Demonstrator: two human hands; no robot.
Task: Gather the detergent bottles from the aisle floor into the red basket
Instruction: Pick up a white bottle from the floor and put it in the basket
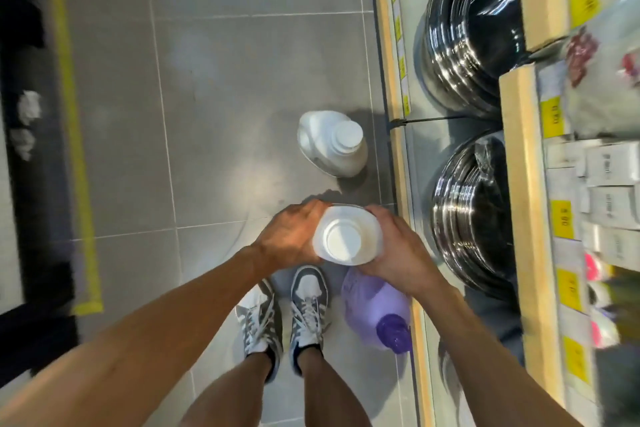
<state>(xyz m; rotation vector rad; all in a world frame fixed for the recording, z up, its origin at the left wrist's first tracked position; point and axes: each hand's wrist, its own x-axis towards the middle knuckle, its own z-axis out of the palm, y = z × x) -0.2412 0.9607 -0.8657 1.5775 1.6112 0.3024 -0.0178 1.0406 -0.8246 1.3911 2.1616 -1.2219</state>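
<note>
White bottle (347, 242) clamped between both hands.
Left hand (290, 238) and right hand (393, 255) squeeze it, probably for weight; basket unseen.

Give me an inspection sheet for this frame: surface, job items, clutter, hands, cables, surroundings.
Surface: grey tiled aisle floor, glossy, with a yellow line along its left side.
Job's things: white bottle held upright above the floor; second white bottle standing on the floor ahead; purple bottle on the floor beside the person's shoes, against the shelf base. Red basket: nothing seen.
Clutter: nothing seen on the open floor.
Hands: left hand and right hand clasp opposite sides of the held white bottle.
Cables: nothing seen loose; coiled black hoses sit on the bottom shelf.
Surroundings: shelving on the right with yellow price tags and boxed goods; dark blurred display at left.
</note>
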